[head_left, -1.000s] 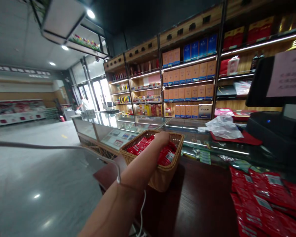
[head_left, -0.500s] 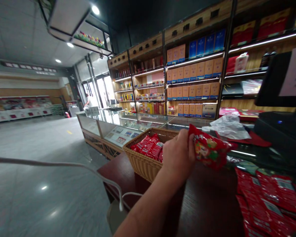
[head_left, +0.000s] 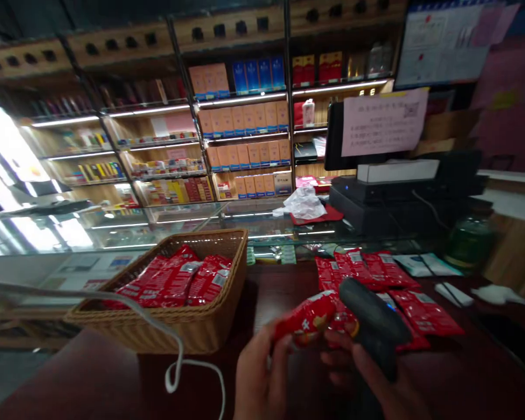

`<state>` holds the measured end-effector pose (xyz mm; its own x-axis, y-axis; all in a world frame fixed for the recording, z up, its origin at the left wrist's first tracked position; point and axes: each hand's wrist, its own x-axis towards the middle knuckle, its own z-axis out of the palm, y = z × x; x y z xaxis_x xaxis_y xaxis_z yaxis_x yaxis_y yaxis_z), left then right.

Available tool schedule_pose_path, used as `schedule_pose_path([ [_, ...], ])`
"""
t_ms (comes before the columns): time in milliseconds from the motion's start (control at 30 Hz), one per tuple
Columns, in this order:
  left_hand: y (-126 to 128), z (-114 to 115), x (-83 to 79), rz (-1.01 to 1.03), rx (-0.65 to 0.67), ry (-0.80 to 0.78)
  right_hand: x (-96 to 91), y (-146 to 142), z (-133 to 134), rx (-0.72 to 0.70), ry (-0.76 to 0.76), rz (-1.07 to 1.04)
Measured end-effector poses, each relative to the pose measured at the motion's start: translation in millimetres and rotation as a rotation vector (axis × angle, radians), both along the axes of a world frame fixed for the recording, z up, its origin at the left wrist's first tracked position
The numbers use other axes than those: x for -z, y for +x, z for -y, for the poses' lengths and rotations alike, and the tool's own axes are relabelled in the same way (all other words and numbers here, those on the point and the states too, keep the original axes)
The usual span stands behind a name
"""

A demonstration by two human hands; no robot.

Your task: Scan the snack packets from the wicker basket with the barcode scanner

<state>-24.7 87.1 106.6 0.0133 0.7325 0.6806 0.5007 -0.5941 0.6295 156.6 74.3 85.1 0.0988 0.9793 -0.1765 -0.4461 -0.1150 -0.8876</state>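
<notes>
My left hand (head_left: 260,373) is closed on one end of a red snack packet (head_left: 312,318), held above the dark counter (head_left: 196,385). In my right hand (head_left: 389,388) is a dark handheld barcode scanner (head_left: 371,315), its head close beside the packet. Fingers of the right hand reach toward the packet; whether they touch it I cannot tell. To the left stands a wicker basket (head_left: 188,335) with several red packets (head_left: 170,283) inside. More red packets (head_left: 387,269) lie on the counter behind and right of the scanner.
A white cable (head_left: 151,321) loops across in front of the basket. Beyond are a glass display case (head_left: 227,219), a crumpled plastic bag (head_left: 304,203) and a monitor with a pink paper (head_left: 382,125). A green jar (head_left: 470,242) stands at right. Stocked shelves line the back.
The view has swung right. My left hand has carried the packet away from the basket toward the packets on the counter. My right hand has come into view with the scanner.
</notes>
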Motion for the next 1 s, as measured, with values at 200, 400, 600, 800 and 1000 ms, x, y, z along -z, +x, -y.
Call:
schedule_pose_path([
  [200,-10.1,3.1,13.7,-0.358,0.192,0.407,14.8,5.8,-9.3,0.026,0.0,-0.179],
  [400,-8.6,12.8,28.6,-0.511,0.16,0.477,2.9,2.9,-8.1,0.115,-0.088,-0.211],
  [600,-6.3,19.5,46.2,-0.16,0.192,0.053,-3.5,6.9,-8.5,0.194,-0.082,-0.146],
  [800,-0.7,14.2,46.7,0.414,0.398,-1.011,4.2,11.7,-7.8,0.23,-0.034,0.031],
  [1000,-5.2,11.2,41.0,0.468,0.448,-1.07,3.4,14.6,-4.5,0.274,-0.008,0.173],
])
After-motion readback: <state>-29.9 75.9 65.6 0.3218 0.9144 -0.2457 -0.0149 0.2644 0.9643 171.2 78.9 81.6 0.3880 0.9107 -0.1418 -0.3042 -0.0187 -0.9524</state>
